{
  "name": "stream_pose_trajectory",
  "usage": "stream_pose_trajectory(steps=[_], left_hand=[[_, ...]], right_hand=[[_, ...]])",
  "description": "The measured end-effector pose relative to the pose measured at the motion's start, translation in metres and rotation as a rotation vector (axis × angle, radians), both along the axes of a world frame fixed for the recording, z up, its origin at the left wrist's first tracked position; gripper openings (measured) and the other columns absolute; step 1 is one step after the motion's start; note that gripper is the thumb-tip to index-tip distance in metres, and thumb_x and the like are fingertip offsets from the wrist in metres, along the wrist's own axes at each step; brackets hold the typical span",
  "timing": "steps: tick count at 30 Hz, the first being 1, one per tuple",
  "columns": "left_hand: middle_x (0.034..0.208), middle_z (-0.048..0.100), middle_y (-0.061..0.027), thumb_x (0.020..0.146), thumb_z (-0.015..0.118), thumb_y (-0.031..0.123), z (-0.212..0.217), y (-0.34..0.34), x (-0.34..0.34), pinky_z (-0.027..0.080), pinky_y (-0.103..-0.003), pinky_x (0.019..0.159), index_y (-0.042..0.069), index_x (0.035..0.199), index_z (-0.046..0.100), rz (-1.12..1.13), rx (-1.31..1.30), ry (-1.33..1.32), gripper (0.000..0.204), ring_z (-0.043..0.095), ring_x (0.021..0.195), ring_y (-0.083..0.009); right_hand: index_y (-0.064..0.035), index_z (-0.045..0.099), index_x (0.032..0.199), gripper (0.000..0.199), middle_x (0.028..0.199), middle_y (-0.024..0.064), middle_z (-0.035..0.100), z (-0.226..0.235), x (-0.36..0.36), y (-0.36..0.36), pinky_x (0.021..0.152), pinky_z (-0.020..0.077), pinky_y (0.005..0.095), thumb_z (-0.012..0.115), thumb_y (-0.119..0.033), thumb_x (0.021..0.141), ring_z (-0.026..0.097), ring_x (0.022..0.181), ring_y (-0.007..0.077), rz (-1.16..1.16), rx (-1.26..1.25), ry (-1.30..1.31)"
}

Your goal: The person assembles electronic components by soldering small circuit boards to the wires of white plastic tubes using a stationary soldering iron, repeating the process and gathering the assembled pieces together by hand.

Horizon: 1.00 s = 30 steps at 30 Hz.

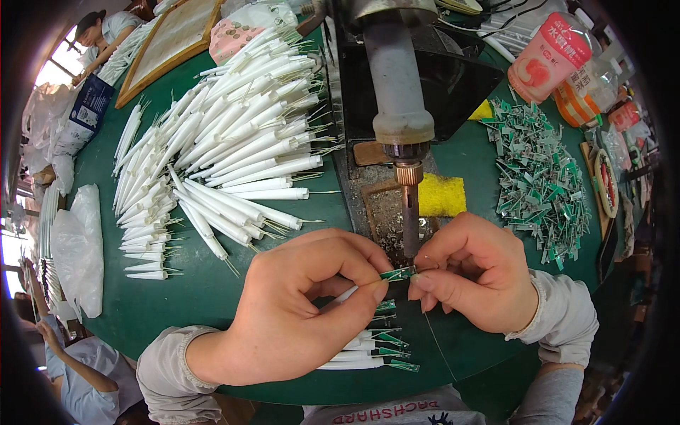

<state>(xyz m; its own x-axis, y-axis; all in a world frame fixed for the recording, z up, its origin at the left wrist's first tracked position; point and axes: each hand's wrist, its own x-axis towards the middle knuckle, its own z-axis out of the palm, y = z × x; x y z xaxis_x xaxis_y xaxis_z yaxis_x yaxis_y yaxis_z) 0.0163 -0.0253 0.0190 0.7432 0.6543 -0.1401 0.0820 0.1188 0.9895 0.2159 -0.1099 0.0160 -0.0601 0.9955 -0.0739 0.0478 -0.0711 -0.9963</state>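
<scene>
Your grey shirt front [397, 409] fills the bottom edge, and past it both arms come in, cuffs gathered at the wrists. Your left hand [315, 290] reaches in from the left, back up, fingers curled; your right hand [474, 273] leans in from the other side, knuckles bent, and the two nearly meet. Right between the fingertips sits a small green circuit board [395, 274], directly under the tip of the upright soldering iron [409, 191]; whether metal meets board, you can't tell from here. Left thumb and forefinger are pinched firmly on that board. Right thumb and forefinger draw close together at its other end, and whatever is between them is too small to make out. Beneath your left hand, a row of white tubes [354, 364] points its board-tipped ends rightward. Farther out, a yellow sponge [443, 196] lies just behind the iron's tip, a big heap of wired white tubes [241, 142] spreads left, and a pile of loose green boards [542, 184] lies right. Beyond those, a pink-labelled bottle [549, 57] stands upper right, and a co-worker [110, 35] bends over at upper left.
</scene>
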Motion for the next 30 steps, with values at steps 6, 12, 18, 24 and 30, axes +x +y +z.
stream_pose_trajectory(steps=[6,12,18,24,30], left_hand=[[0.101,0.059,-0.0139,0.083,0.063,-0.007,0.0014,-0.0001,0.0005,0.051,-0.023,0.072,-0.007,0.084,0.063,0.005,-0.026,0.004,0.002,0.062,0.083,-0.0128],[0.102,0.059,-0.0137,0.083,0.063,-0.006,-0.0003,0.0,0.0009,0.051,-0.023,0.071,-0.007,0.087,0.062,0.027,-0.119,-0.028,0.004,0.062,0.082,-0.0124],[0.103,0.058,-0.0132,0.084,0.063,-0.006,-0.0009,0.0003,0.0017,0.051,-0.023,0.072,-0.007,0.088,0.061,0.048,-0.155,-0.066,0.005,0.062,0.082,-0.0124],[0.103,0.058,-0.0138,0.084,0.063,-0.006,-0.0005,-0.0003,0.001,0.05,-0.022,0.073,-0.007,0.089,0.061,0.0,-0.113,0.0,0.006,0.061,0.083,-0.0119],[0.103,0.058,-0.0139,0.084,0.063,-0.006,-0.0023,-0.0015,0.0019,0.051,-0.023,0.073,-0.007,0.09,0.061,0.032,-0.172,-0.03,0.006,0.062,0.083,-0.0129]], right_hand=[[0.0045,0.056,0.098,0.011,0.079,0.0071,0.064,-0.0007,0.0002,-0.0006,0.056,0.0512,0.0207,0.06,0.001,0.088,0.063,0.067,0.0089,-0.006,-0.029,0.047],[0.0037,0.054,0.1,0.013,0.08,0.0074,0.064,-0.0011,0.0016,-0.0001,0.056,0.0498,0.0197,0.059,-0.002,0.089,0.063,0.067,0.0086,0.008,-0.065,0.074],[0.0031,0.054,0.1,0.016,0.079,0.0074,0.065,0.0001,-0.0031,-0.003,0.054,0.0481,0.0192,0.061,-0.007,0.089,0.063,0.064,0.0087,-0.095,-0.081,0.165],[0.0033,0.054,0.099,0.013,0.074,0.0069,0.064,0.0007,-0.0002,0.0004,0.054,0.0474,0.0193,0.059,-0.004,0.089,0.062,0.062,0.0087,-0.018,-0.103,0.063],[0.003,0.053,0.101,0.013,0.074,0.0071,0.064,-0.0004,0.0016,-0.0002,0.055,0.0486,0.0201,0.058,-0.003,0.09,0.061,0.061,0.0084,-0.002,-0.106,0.057]])
